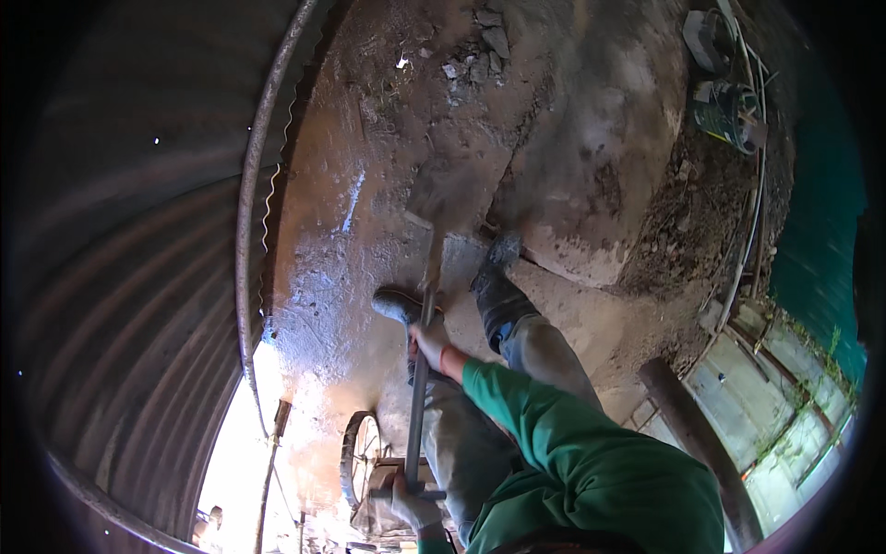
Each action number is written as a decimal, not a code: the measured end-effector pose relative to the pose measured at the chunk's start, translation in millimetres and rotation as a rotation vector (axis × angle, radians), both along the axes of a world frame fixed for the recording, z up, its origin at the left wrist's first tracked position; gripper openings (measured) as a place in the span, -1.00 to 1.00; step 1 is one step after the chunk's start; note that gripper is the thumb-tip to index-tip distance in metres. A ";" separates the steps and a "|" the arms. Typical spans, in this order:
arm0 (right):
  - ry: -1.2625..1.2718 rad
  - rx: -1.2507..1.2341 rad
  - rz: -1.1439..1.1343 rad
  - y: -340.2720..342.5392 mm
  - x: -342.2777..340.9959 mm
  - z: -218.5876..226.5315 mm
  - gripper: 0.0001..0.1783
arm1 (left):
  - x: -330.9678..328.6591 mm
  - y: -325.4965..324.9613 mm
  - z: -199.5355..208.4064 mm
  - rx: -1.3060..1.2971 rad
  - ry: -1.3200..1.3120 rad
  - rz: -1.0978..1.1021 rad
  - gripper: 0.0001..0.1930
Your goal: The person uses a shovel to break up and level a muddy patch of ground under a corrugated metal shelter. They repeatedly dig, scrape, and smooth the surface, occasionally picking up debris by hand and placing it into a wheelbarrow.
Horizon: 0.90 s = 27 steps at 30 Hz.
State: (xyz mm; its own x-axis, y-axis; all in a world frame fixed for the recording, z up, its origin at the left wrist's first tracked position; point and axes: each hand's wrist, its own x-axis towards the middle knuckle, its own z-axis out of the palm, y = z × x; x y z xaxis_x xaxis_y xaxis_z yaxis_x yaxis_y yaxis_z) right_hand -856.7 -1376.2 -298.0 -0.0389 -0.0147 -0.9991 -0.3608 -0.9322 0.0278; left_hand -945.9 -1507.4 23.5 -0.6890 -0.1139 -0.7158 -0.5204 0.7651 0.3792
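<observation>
A long-handled shovel [426, 369] runs from the bottom of the view up toward the middle of the ground. Gloved and low down, my left hand [413, 508] is closed round its crosswise end grip. Farther along, my right hand [429, 342] wraps the shaft beside my boot [395, 303], its green sleeve crossing my legs. The blade [443, 194] lies at wet, muddy ground just beyond my feet; its dark face blends with the soil, so I cannot tell what rests on it. My other boot [498, 257] stands right of the shaft, near a slab edge.
A corrugated metal sheet [120, 342] with a curved pipe [249, 203] rises on the left. Broken rubble [494, 42] lies far ahead. A dark bucket [726, 113] stands at the far right near pipes. A spoked wheel [362, 452] is by my left hand, a thick post [697, 443] at lower right.
</observation>
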 end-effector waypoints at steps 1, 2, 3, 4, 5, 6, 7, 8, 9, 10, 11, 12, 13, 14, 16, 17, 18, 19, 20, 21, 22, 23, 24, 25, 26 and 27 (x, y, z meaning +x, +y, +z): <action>0.059 0.095 -0.037 29.1 33.8 -16.0 -0.77 | 19.1 26.9 -9.1 0.034 -0.072 0.003 -0.87; 0.096 0.019 -0.134 65.6 63.1 -37.0 -0.76 | 42.7 55.9 -24.4 0.064 -0.029 -0.010 -0.88; 0.084 0.231 0.182 96.2 97.5 -52.9 -0.77 | 68.1 84.9 -37.7 0.164 0.010 -0.059 -0.89; 0.010 0.202 0.084 128.7 115.6 -70.9 -0.75 | 85.5 112.3 -44.7 0.133 -0.031 -0.158 -0.87; -0.050 0.337 0.209 163.4 141.5 -86.4 -0.74 | 101.2 140.5 -52.4 0.210 -0.059 -0.320 -0.83; -0.010 0.209 0.039 199.2 158.1 -100.6 -0.75 | 116.3 167.4 -60.5 0.263 -0.109 -0.309 -0.79; 0.079 0.409 0.231 221.1 179.6 -104.6 -0.76 | 131.9 187.3 -63.2 0.287 -0.116 -0.312 -0.75; 0.077 0.292 0.108 242.3 192.2 -107.9 -0.77 | 147.0 204.6 -66.1 0.367 -0.187 -0.160 -0.71; 0.071 0.206 -0.018 274.3 200.4 -108.3 -0.78 | 158.0 224.5 -73.9 0.403 -0.232 -0.003 -0.69; 0.018 0.279 0.047 297.8 209.7 -102.6 -0.77 | 165.3 235.8 -73.1 0.405 -0.247 -0.032 -0.73; -0.030 0.303 0.090 297.5 212.6 -92.8 -0.77 | 173.5 241.4 -72.0 0.467 -0.230 -0.089 -0.78; 0.019 0.339 0.044 304.9 216.6 -83.7 -0.76 | 180.6 241.6 -69.1 0.477 -0.266 -0.120 -0.79; 0.057 0.374 0.005 320.8 225.3 -73.9 -0.75 | 188.2 239.5 -70.6 0.581 -0.273 -0.164 -0.79; 0.067 0.398 -0.038 323.5 231.7 -63.0 -0.73 | 193.7 231.4 -70.8 0.606 -0.248 -0.371 -0.80; 0.113 0.407 0.040 325.8 240.3 -40.6 -0.71 | 201.3 211.9 -82.1 0.819 -0.075 -0.842 -0.82; 0.080 0.425 0.064 329.4 242.8 -29.0 -0.70 | 202.7 201.8 -90.1 0.901 -0.009 -0.922 -0.83; 0.122 0.424 0.043 329.2 240.2 -18.1 -0.72 | 199.7 192.5 -102.1 1.003 0.086 -1.047 -0.84; 0.150 0.468 0.018 329.0 236.2 -6.7 -0.74 | 197.6 179.9 -109.9 1.129 0.205 -1.156 -0.84; 0.153 0.510 -0.011 331.1 230.3 5.4 -0.76 | 192.8 166.2 -115.0 1.096 0.214 -1.300 -0.91; 0.212 0.590 -0.031 331.5 222.3 19.6 -0.78 | 184.5 154.1 -119.1 1.053 0.224 -1.374 -0.93; 0.249 0.578 -0.086 333.8 211.7 34.3 -0.80 | 175.6 149.2 -126.5 1.039 0.268 -1.423 -0.95; 0.259 0.590 -0.103 335.1 197.3 47.6 -0.80 | 161.4 143.5 -131.0 1.019 0.306 -1.488 -0.94; 0.269 0.597 -0.125 333.6 181.0 59.8 -0.79 | 142.0 138.8 -135.2 1.056 0.359 -1.446 -0.89; 0.236 0.580 -0.154 329.2 166.4 70.5 -0.78 | 121.6 123.8 -127.0 0.961 0.255 -1.376 -0.89; 0.320 0.655 -0.187 317.4 155.1 81.7 -0.76 | 104.3 112.4 -121.7 0.974 0.356 -1.439 -0.92; 0.341 0.665 -0.193 302.6 143.3 90.3 -0.75 | 88.6 97.2 -113.1 0.910 0.400 -1.516 -0.95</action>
